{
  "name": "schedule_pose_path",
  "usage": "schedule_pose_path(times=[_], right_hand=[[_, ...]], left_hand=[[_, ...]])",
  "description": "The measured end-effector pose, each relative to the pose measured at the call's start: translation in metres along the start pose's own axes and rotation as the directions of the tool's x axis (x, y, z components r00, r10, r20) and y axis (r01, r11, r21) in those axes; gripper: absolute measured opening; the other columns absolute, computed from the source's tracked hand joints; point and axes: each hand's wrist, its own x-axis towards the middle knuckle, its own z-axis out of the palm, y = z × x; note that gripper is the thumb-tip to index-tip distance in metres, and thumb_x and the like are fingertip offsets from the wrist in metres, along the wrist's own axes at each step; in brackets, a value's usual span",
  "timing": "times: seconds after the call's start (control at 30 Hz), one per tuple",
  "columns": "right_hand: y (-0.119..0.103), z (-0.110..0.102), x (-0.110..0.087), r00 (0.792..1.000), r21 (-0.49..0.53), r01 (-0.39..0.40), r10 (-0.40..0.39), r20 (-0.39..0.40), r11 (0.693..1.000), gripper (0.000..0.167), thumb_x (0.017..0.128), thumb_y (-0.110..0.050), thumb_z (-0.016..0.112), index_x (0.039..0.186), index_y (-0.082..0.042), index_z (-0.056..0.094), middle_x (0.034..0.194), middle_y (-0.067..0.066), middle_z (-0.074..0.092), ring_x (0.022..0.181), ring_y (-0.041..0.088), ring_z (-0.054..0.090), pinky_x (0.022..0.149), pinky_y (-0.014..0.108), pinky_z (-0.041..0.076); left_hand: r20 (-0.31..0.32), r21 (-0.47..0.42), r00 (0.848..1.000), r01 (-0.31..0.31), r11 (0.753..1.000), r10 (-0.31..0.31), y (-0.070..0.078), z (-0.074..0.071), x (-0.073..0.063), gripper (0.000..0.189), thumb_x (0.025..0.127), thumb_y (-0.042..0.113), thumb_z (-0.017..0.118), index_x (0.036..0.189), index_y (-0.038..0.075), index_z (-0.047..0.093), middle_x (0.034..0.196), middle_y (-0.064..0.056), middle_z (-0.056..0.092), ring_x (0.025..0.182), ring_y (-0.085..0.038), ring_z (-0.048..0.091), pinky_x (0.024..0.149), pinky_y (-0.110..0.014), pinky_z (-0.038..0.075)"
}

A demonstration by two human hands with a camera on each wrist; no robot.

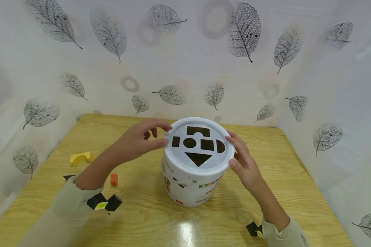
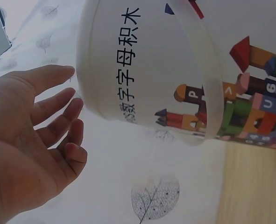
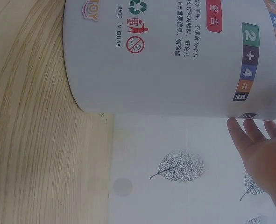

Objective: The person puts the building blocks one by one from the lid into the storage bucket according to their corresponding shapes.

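Observation:
A white bucket (image 1: pixel 188 187) printed with toy-block pictures stands upright mid-table. On top is its white lid (image 1: pixel 190 161), with several cut-outs: an arch, rectangles, a circle, a half-circle and a triangle. At the lid's left rim is my left hand (image 1: pixel 142 137), thumb and index fingertip by the edge; the left wrist view shows its other fingers (image 2: pixel 63 126) loosely bent, apart from the bucket. My right hand (image 1: pixel 245 168) touches the rim on the right. In the right wrist view its fairly straight fingers (image 3: pixel 243 135) rest against the bucket's side.
To the left lie a yellow arch block (image 1: pixel 80 157) and a small orange block (image 1: pixel 114 179). A dark piece (image 1: pixel 69 177) is partly hidden by the left forearm. Leaf-patterned sheeting (image 1: pixel 185 68) encloses the wooden table (image 1: pixel 148 219) at the back and sides.

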Motion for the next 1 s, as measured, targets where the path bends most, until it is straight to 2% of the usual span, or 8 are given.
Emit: schedule_pose_path(times=[0.3,0.53,0.63,0.77,0.87,1.0], right_hand=[[0.002,-0.002,-0.001,1.0,-0.002,0.011,-0.011,-0.002,1.0,0.055,0.106,-0.021,0.052,0.156,-0.006,0.034,0.166,0.008,0.021,0.154,0.017,0.016,0.114,0.019,0.032],[0.001,-0.001,-0.001,1.0,0.019,0.007,-0.007,-0.005,1.0,0.056,0.105,-0.021,0.053,0.156,-0.006,0.034,0.166,0.008,0.02,0.15,0.016,0.026,0.111,0.02,0.038],[0.002,0.0,0.0,1.0,0.02,0.022,-0.022,-0.011,1.0,0.056,0.105,-0.019,0.053,0.155,-0.004,0.034,0.166,0.009,0.021,0.151,0.017,0.024,0.112,0.021,0.037],[0.001,0.001,0.0,0.999,0.028,0.029,-0.029,-0.013,0.999,0.057,0.105,-0.021,0.054,0.155,-0.004,0.035,0.165,0.009,0.022,0.154,0.02,0.017,0.115,0.021,0.033],[0.001,0.0,0.0,1.0,0.027,0.019,-0.019,-0.009,0.999,0.057,0.105,-0.022,0.054,0.155,-0.005,0.035,0.165,0.008,0.021,0.155,0.02,0.015,0.115,0.021,0.032],[0.002,0.0,-0.001,1.0,0.014,0.014,-0.014,-0.003,1.0,0.055,0.106,-0.02,0.053,0.156,-0.005,0.034,0.166,0.008,0.021,0.155,0.018,0.015,0.115,0.021,0.033]], left_hand=[[-0.08,0.052,0.997,0.023,0.998,-0.019,-0.026,-0.01,-0.038,0.032,0.099,0.029,0.067,0.13,0.023,0.063,0.126,0.006,0.063,0.097,-0.017,0.056,0.078,-0.029,0.047],[-0.076,0.075,0.987,0.15,0.986,-0.144,-0.054,-0.015,-0.072,0.036,0.1,0.036,0.063,0.135,0.025,0.06,0.128,0.007,0.062,0.099,-0.014,0.055,0.081,-0.028,0.048],[-0.07,0.066,0.977,0.205,0.977,-0.2,-0.067,-0.013,-0.085,0.039,0.101,0.038,0.062,0.137,0.025,0.058,0.133,0.004,0.06,0.101,-0.015,0.054,0.082,-0.028,0.048],[-0.059,0.097,0.962,0.271,0.958,-0.266,-0.085,-0.009,-0.1,0.044,0.1,0.045,0.061,0.138,0.024,0.057,0.135,0.002,0.058,0.098,-0.016,0.053,0.077,-0.03,0.047],[-0.039,0.1,0.95,0.312,0.945,-0.31,-0.094,-0.006,-0.109,0.047,0.099,0.048,0.061,0.137,0.021,0.057,0.137,-0.003,0.058,0.095,-0.017,0.053,0.072,-0.03,0.047],[-0.018,0.064,0.94,0.34,0.938,-0.34,-0.099,-0.004,-0.119,0.05,0.099,0.045,0.063,0.138,0.016,0.057,0.138,-0.01,0.057,0.092,-0.018,0.052,0.067,-0.029,0.048]])
